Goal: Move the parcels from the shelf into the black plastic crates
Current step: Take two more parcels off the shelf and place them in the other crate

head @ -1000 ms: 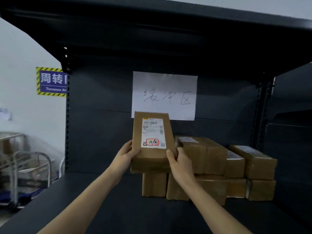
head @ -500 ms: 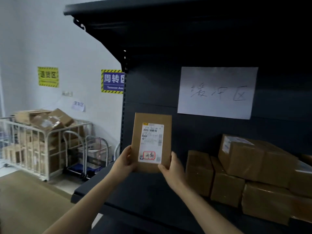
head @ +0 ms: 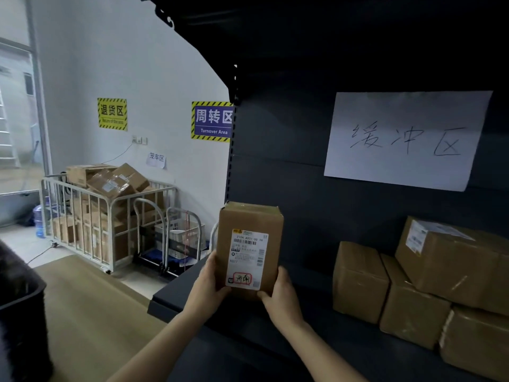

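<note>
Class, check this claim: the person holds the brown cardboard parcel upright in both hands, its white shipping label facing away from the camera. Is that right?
Not quite. The head view shows the white shipping label facing the camera. The rest stands: the left hand and right hand hold the brown cardboard parcel upright.

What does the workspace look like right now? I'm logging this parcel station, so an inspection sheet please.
Surface: dark shelf, parcels stacked at its right.
Job's things: held parcel upright, label facing camera; stacked parcels; black crate edge at lower left.
Clutter: nothing seen on the shelf.
Grips: left hand and right hand clasp the parcel's lower corners.
Cables: one cord below the wall socket.
Surroundings: cage trolley of boxes, wall signs, handwritten sheet.
</note>
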### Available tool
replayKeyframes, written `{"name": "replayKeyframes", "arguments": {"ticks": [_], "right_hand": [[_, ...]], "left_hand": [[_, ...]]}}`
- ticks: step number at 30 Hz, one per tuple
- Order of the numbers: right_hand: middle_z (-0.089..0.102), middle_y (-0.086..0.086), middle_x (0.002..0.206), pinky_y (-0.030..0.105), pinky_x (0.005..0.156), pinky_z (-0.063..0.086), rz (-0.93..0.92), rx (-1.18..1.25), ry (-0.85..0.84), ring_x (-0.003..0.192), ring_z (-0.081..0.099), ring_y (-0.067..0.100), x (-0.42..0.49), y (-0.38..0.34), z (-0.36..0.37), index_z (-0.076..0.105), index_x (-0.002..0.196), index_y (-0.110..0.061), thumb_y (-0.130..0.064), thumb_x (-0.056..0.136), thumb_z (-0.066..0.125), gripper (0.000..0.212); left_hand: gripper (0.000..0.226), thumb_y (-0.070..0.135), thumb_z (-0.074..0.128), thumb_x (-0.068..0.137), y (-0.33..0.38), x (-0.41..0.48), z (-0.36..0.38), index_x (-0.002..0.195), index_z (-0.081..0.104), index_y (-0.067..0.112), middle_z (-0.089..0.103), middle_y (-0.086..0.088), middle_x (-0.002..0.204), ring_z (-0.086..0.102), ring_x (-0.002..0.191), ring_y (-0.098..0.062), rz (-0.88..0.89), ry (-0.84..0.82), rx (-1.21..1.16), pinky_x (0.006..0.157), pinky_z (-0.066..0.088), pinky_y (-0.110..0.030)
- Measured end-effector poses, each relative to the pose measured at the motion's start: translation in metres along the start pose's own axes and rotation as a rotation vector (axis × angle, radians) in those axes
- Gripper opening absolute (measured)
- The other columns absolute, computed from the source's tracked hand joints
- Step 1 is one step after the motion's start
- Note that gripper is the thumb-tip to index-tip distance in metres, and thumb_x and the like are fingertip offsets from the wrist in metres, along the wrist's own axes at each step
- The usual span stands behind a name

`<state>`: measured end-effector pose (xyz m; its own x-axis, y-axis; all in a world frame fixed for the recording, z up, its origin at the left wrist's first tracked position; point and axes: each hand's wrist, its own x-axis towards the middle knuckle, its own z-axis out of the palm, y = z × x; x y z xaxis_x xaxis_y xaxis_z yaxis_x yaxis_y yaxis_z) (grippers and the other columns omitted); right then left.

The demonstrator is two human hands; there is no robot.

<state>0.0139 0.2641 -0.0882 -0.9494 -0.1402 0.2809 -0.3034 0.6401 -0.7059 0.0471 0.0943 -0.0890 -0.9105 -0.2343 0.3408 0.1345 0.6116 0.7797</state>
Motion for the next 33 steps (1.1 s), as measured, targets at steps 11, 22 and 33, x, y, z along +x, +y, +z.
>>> {"name": "replayKeyframes", "arguments": {"ticks": [11, 22, 33], "right_hand": [[0.027, 0.002, 0.152, 0.024, 0.104, 0.032, -0.131, -0.097, 0.197, 0.137, 0.031, 0.014, -0.013, 0.015, -0.097, 0.013, 0.148, -0.021, -0.032, 0.093, 0.054, 0.069], [0.046, 0.008, 0.137, 0.024, 0.099, 0.036, -0.003, -0.269, 0.644, 0.125, 0.046, 0.019, -0.053, 0.066, -0.255, 0.036, 0.14, -0.013, -0.027, 0.09, 0.059, 0.057], [0.052, 0.009, 0.13, 0.032, 0.101, 0.042, 0.201, -0.051, 0.588, 0.12, 0.05, 0.021, -0.052, 0.099, -0.291, 0.039, 0.139, -0.008, -0.029, 0.093, 0.054, 0.053]], "left_hand": [[0.071, 0.02, 0.072, 0.078, 0.081, -0.024, 0.043, 0.139, 0.038, 0.01, 0.036, -0.015, 0.144, 0.033, 0.135, -0.033, 0.427, 0.183, 0.226, 0.106, 0.031, -0.043], [0.056, 0.028, 0.054, 0.092, 0.187, -0.024, 0.149, 0.142, 0.032, 0.017, 0.035, 0.0, 0.146, 0.027, 0.135, -0.013, 0.471, -0.145, -0.161, 0.106, 0.025, -0.021], [0.06, 0.035, 0.046, 0.095, 0.27, 0.0, 0.205, 0.146, 0.023, 0.014, 0.033, -0.003, 0.15, 0.029, 0.139, -0.02, 0.212, -0.511, -0.442, 0.106, 0.026, -0.026]]}}
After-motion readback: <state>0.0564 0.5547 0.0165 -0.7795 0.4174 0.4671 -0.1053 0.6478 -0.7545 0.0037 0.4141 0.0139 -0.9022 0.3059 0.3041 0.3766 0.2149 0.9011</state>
